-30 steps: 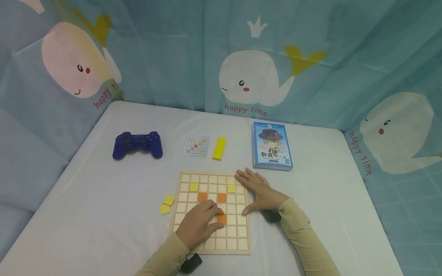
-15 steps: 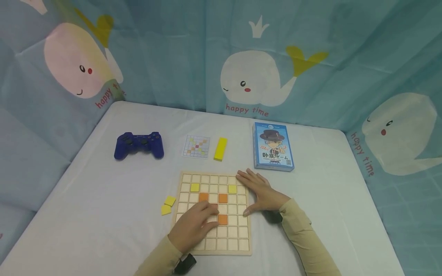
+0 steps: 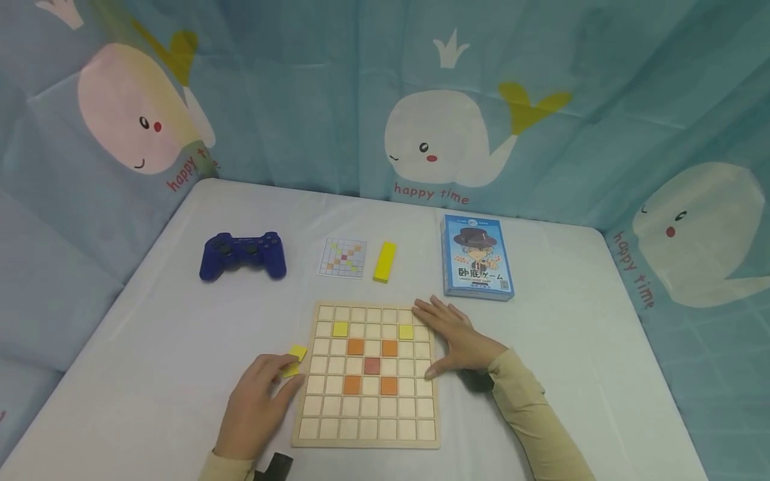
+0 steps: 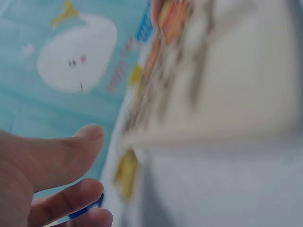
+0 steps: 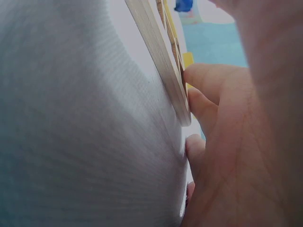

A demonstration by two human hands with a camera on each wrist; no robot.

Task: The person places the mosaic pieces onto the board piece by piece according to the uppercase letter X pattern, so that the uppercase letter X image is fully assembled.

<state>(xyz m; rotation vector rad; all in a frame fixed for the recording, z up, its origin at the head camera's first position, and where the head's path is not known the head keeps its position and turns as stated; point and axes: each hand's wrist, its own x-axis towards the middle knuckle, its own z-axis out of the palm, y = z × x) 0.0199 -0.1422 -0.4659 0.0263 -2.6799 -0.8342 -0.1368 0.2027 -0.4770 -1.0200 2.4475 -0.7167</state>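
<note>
A wooden grid board (image 3: 307, 427) lies in the middle of the table, with two yellow, several orange and one red tile (image 3: 372, 366) in its squares. Left of the board, two loose yellow tiles (image 3: 297, 353) lie together. My left hand (image 3: 252, 404) is over them, fingers partly covering them in the head view. In the left wrist view its thumb (image 4: 90, 135) and fingers stand apart, and the yellow tiles (image 4: 127, 175) show beyond them, blurred. My right hand (image 3: 460, 337) is spread along the board's right edge, its fingertips touching the upper right corner.
Behind the board lie a printed pattern card (image 3: 343, 258) and a yellow block (image 3: 385, 262). A blue game controller (image 3: 243, 256) is at the back left, a blue game box (image 3: 477, 257) at the back right. A whale-print curtain (image 3: 301, 100) hangs behind the table.
My left hand has moved left from the board's middle to the loose yellow tiles. The red tile in the centre square is uncovered. My right hand has stayed on the board's edge.
</note>
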